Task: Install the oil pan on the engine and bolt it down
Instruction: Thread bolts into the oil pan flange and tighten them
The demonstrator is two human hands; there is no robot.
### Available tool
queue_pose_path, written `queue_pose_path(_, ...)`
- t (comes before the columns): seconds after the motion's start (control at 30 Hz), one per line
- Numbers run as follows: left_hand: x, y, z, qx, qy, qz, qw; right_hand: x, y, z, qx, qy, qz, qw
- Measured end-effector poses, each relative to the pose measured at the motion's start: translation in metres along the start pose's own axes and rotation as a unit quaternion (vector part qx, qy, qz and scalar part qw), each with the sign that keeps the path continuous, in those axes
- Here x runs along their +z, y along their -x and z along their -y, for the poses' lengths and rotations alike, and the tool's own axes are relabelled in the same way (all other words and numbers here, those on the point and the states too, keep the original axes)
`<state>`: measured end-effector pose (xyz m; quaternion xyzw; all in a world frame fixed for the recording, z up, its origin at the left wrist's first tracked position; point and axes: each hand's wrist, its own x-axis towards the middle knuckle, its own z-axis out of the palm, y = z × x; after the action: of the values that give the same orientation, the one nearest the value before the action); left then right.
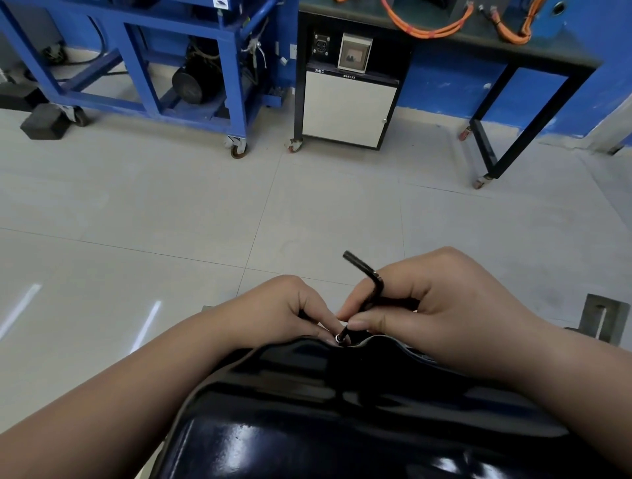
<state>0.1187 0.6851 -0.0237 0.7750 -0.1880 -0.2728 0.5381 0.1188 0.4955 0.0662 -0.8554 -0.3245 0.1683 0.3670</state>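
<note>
The oil pan (307, 410) runs off the bottom edge and covers whatever lies beneath it. The right hand (455, 307) buries the hex key's (367, 273) middle. The left hand's (273, 307) fingertips, pinched round the bolt (339, 338), hide most of it. The cabinet label (319, 71) is too small to read.

On the black band of the wheeled cabinet (349, 109), below its socket (321, 43), small white characters (319, 71) seem to read 充电口. A second white line (349, 77) beside them is too small to read. A white label (220, 3) atop the blue frame (236, 68) is cut off and illegible.
</note>
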Motion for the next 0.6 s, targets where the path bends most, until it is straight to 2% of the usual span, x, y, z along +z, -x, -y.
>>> queue_pose_path(0.1,-0.001,0.001,-0.001,-0.001,0.011,-0.002,1.0,0.0,-0.002,-0.001,0.006,0.005,0.0,1.0)
queue_pose_path(0.23,-0.002,0.002,-0.002,-0.002,0.017,-0.007,1.0,0.002,-0.007,0.006,-0.029,0.027,0.024,0.999)
queue_pose_path(0.5,0.0,0.002,0.0,-0.002,0.029,-0.011,1.0,0.001,-0.003,-0.007,0.047,-0.123,0.06,0.99)
queue_pose_path(0.6,-0.001,0.001,0.002,0.0,0.04,-0.01,0.999,0.0,-0.002,-0.007,0.049,-0.105,0.07,0.991)
